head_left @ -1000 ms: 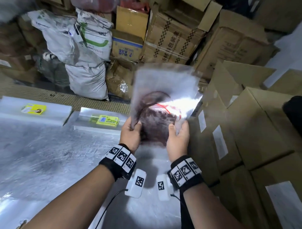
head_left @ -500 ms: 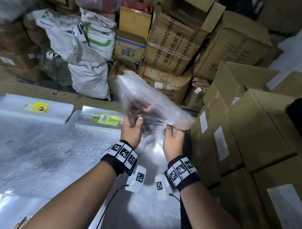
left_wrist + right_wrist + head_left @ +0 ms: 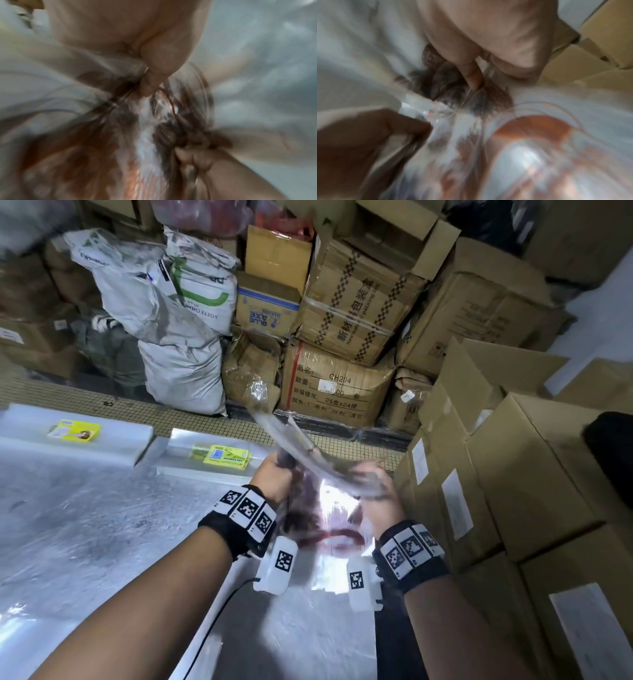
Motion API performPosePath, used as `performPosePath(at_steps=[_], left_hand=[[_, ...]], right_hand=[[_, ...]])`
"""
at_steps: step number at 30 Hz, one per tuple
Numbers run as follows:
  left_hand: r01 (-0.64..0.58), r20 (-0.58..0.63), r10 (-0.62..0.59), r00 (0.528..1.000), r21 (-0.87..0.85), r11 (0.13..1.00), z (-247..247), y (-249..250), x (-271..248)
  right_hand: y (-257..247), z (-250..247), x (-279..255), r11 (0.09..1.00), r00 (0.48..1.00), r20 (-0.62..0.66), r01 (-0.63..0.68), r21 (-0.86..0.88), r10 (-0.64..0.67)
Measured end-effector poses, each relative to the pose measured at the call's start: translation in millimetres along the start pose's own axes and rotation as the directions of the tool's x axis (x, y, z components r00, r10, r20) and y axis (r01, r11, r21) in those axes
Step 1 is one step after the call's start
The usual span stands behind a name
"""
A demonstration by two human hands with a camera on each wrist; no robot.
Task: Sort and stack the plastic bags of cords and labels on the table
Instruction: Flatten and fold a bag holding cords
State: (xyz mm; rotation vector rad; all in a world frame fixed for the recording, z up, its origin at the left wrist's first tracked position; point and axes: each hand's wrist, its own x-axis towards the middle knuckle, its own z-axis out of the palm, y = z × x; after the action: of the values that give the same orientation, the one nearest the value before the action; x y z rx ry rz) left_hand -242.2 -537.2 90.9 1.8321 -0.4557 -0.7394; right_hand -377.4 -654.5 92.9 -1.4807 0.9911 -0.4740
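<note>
A clear plastic bag of dark cords (image 3: 308, 453) with a red strand is held above the silvery table (image 3: 85, 525), blurred by motion. My left hand (image 3: 274, 477) grips its left edge and my right hand (image 3: 376, 491) grips its right edge. Part of the bag hangs down between my wrists. In the left wrist view my thumb (image 3: 154, 75) pinches the bag of cords (image 3: 145, 135). The right wrist view shows fingers (image 3: 474, 75) pinching the bag of cords (image 3: 453, 83). Two flat stacks of clear bags with yellow labels (image 3: 75, 431) (image 3: 224, 457) lie at the table's far edge.
Cardboard boxes (image 3: 513, 474) are stacked tight against the table's right side. More boxes (image 3: 352, 302) and white sacks (image 3: 171, 337) are piled behind the far edge, beyond a mesh strip (image 3: 205, 419).
The bag stood upright and flat before me a second ago. Both hands have flipped it over toward me, so it now tilts nearly edge-on, with a part hanging between my wrists.
</note>
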Motion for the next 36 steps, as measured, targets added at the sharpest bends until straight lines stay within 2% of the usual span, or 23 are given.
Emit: performPosePath(at_steps=[2, 4, 6, 7, 9, 12, 15, 20, 24, 32, 36], left_hand=[[0.102, 0.086, -0.106, 0.991, 0.054, 0.993, -1, -21, 5], [0.225, 0.11, -0.24, 0.965, 0.134, 0.965, 0, -35, -4], [0.282, 0.11, -0.302, 0.947, 0.168, 0.945, 4, -57, -9], [0.279, 0.14, -0.305, 0.942, 0.178, 0.944, 5, -65, -15], [0.314, 0.144, -0.342, 0.929, 0.186, 0.931, 8, -79, -22], [0.311, 0.064, -0.32, 0.945, 0.124, 0.942, 13, -87, -30], [0.353, 0.034, -0.352, 0.935, -0.019, 0.935, 18, -87, -37], [0.327, -0.052, -0.335, 0.941, -0.129, 0.936, 20, -95, -46], [0.313, -0.022, -0.318, 0.948, -0.13, 0.941, 16, -99, -55], [0.286, -0.01, -0.296, 0.955, -0.229, 0.931, 21, -97, -65], [0.262, 0.004, -0.273, 0.962, -0.297, 0.918, 27, -91, -73]], right_hand=[[14, -1, -1, 0.974, 0.989, -0.022, -0.146, -0.174, 0.144], [36, -1, 0, 0.915, 0.953, -0.02, -0.297, -0.272, 0.303], [56, 1, -1, 0.873, 0.935, 0.034, -0.317, -0.37, 0.354], [65, 3, -5, 0.852, 0.932, 0.022, -0.322, -0.414, 0.363], [78, 4, -13, 0.858, 0.919, 0.0, -0.368, -0.358, 0.394], [88, 3, -20, 0.878, 0.92, -0.011, -0.376, -0.296, 0.391], [81, 3, -27, 0.881, 0.918, -0.012, -0.383, -0.279, 0.396], [85, -2, -32, 0.888, 0.91, 0.01, -0.401, -0.227, 0.413], [91, -4, -37, 0.885, 0.906, -0.012, -0.417, -0.205, 0.424], [78, -8, -47, 0.892, 0.909, 0.047, -0.394, -0.221, 0.413], [81, -4, -47, 0.88, 0.911, 0.061, -0.375, -0.29, 0.408]])
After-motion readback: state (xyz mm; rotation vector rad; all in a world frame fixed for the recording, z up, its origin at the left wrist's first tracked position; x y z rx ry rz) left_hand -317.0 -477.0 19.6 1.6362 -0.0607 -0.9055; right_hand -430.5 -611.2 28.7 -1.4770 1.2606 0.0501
